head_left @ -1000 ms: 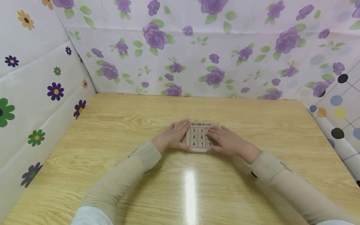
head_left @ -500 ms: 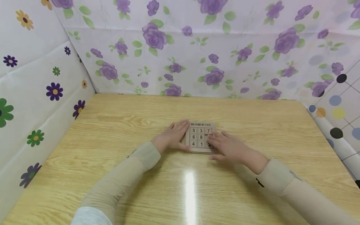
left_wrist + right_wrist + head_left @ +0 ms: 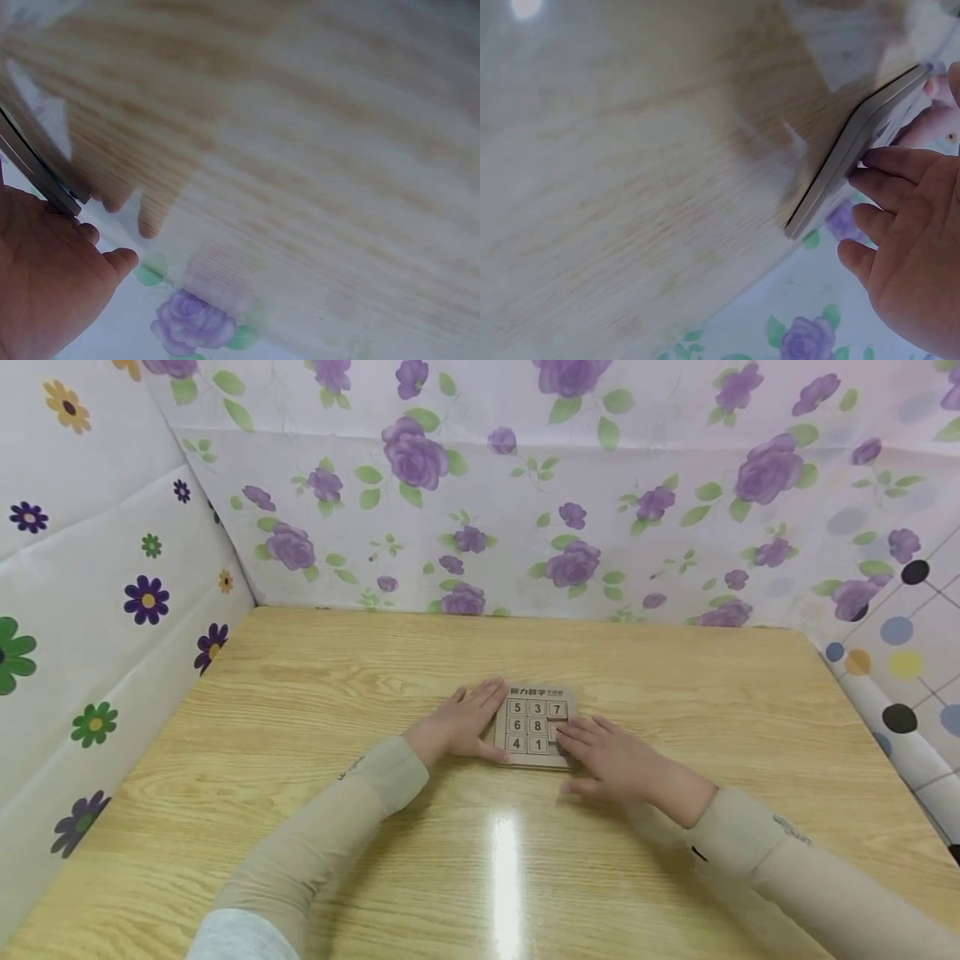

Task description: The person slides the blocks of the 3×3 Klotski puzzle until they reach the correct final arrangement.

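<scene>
Shows number tray (image 3: 534, 762) flat on bench (image 3: 420, 877), approx. ctr of head frame. Holds sq. tiles (image 3: 537, 726) in a grid: across top w/ 5, 3, 7; mid w/ 6, 8; btm w/ 4, 1. Can't read R cells of mid + btm rows, partly hidden under R hand (image 3: 609, 757), w/ fingers straight, slightly apart, touching tray's R side. Lines tray's L edge w/ L hand (image 3: 467, 724), w/ fingers straight, mostly tog., thumb apart at btm L corner.

Glossy, reflective finish noted on the yellow-brown, wood-grained rectangular table (image 3: 645, 668). Matt, smooth, wood-like face seen on the light-brown square number board (image 3: 534, 760). Beige tubular cloth sleeves (image 3: 326, 831): matt, wrinkled. White rose-printed sheet (image 3: 510, 485): creased; cloth or plastic undetermined.
</scene>
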Action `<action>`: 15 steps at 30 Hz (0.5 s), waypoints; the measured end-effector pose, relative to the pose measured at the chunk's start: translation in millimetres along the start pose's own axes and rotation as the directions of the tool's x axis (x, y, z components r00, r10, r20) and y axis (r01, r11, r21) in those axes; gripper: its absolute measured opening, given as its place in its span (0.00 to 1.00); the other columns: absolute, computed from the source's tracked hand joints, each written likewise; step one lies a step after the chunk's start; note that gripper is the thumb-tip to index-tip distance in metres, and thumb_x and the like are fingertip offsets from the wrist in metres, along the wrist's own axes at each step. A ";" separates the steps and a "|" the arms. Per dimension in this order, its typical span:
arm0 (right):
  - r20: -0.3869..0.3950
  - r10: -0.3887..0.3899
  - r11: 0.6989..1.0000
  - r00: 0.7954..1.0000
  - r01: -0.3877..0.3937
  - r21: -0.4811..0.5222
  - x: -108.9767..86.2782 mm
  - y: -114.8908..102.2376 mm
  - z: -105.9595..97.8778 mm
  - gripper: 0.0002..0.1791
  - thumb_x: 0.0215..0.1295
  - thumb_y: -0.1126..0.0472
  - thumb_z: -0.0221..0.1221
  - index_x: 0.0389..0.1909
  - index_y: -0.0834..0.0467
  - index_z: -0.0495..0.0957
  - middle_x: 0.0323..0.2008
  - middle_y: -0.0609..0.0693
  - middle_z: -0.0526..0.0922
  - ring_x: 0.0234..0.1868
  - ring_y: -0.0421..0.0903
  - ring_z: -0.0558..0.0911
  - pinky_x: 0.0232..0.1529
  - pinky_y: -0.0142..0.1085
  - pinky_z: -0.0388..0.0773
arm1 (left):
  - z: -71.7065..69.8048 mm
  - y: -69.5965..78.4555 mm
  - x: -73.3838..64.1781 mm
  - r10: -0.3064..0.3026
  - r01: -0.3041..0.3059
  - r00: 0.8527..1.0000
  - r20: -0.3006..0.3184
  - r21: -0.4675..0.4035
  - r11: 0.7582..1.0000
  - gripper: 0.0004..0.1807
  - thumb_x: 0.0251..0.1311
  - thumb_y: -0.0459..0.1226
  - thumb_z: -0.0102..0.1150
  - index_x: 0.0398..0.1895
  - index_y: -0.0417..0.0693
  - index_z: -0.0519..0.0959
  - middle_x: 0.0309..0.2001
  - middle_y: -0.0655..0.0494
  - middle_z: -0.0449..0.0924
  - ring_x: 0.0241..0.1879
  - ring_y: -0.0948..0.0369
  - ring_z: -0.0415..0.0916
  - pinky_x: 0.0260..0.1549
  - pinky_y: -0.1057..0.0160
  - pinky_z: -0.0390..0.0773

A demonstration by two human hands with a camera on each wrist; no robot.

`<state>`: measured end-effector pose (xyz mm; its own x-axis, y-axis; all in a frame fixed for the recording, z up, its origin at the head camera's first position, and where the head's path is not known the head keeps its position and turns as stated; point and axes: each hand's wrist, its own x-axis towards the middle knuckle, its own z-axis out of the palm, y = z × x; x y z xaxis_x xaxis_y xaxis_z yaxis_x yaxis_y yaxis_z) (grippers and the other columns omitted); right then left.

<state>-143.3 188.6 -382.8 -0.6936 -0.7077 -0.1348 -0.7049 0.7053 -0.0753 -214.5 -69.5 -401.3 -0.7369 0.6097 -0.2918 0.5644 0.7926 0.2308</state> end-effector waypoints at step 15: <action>-0.030 -0.073 0.997 0.997 0.074 0.020 12.9 -10.8 2.1 0.41 0.66 0.39 0.51 0.68 0.66 0.61 0.70 0.60 0.60 0.72 0.59 0.57 0.72 0.54 0.53 | -1.5 1.5 -1.0 -0.016 0.016 1.000 -0.007 0.012 1.000 0.64 0.49 0.69 0.56 0.76 0.46 0.34 0.77 0.51 0.28 0.76 0.57 0.28 0.73 0.49 0.36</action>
<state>-144.3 172.0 -385.8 -0.6442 -0.7583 -0.0994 -0.7511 0.6518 -0.1045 -213.4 -69.0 -399.3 -0.7482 0.5970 -0.2894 0.5571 0.8022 0.2145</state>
